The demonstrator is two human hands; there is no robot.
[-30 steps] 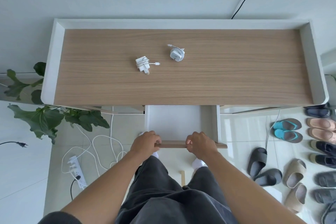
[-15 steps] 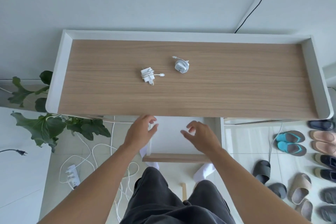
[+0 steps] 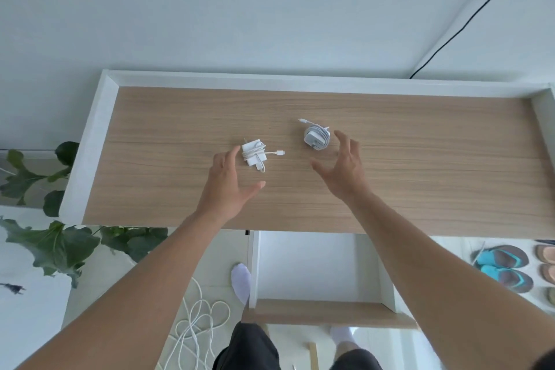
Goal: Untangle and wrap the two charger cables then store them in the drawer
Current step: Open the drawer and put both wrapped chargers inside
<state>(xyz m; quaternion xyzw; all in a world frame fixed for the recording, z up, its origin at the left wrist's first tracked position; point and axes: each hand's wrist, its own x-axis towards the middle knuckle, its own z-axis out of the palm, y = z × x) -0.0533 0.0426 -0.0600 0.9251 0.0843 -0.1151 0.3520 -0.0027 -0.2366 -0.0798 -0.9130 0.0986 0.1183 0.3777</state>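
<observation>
Two white chargers lie on the wooden tabletop [image 3: 420, 177], each with its cable wound around the plug. The left charger [image 3: 254, 154] has a short connector end sticking out to the right. The right charger [image 3: 316, 137] has its connector end pointing back left. My left hand [image 3: 227, 186] is open just left of and below the left charger, fingertips close to it. My right hand [image 3: 345, 167] is open beside the right charger, fingers spread, holding nothing. The white drawer [image 3: 312, 267] under the table's front edge stands pulled out and looks bare inside.
The tabletop has a raised white rim [image 3: 90, 141] at the back and sides. A leafy plant [image 3: 57, 243] stands at the left. Loose white cable [image 3: 195, 327] lies on the floor. Sandals [image 3: 504, 267] sit at the right. My socked feet and dark trousers are below the drawer.
Both hands let go of the drawer front, which stays pulled out, and moved up over the tabletop to the two chargers. The view tilted up toward the wall.
</observation>
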